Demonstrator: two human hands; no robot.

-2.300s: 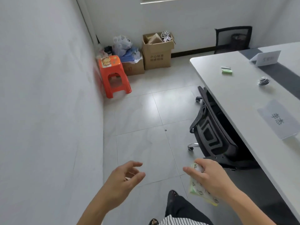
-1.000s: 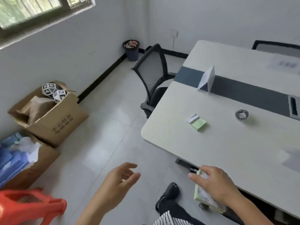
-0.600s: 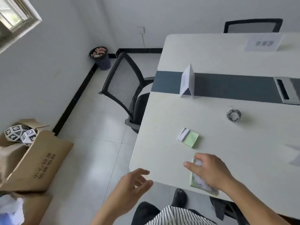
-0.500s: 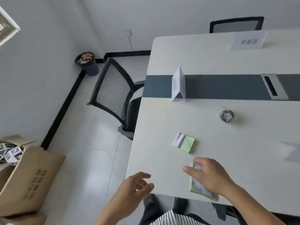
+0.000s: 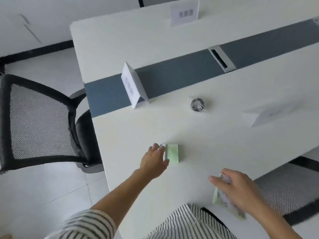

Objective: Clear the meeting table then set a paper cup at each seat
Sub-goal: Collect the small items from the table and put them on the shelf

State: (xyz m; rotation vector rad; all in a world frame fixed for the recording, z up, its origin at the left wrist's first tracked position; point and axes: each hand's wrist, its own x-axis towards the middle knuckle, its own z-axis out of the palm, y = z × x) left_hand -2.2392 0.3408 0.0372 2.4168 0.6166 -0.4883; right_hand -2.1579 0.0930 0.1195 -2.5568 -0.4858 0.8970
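Green paper of the sticky-note pad lay flat on the meeting table, close to its left end and just ahead of me, with a small pale strip along the pad's left edge. My left hand was extended to it, fingers nearly straight, their tips touching that left edge and the thumb low at the near corner. The grasp was wide and had not closed; I judged this the correct approach for a thin, flat item that must be pinched by its edges. My right hand was curled round a green-and-white packet, held above the table's near edge, so that one hand carried clutter while the other was free for pick-ups. A shiny round object lay further in, well apart from the pad; I judged it the next item to clear. The tent name card stood on the blue-grey strip to mark a seat and probably belonged there. No paper cup was in view; cup placement had not begun.
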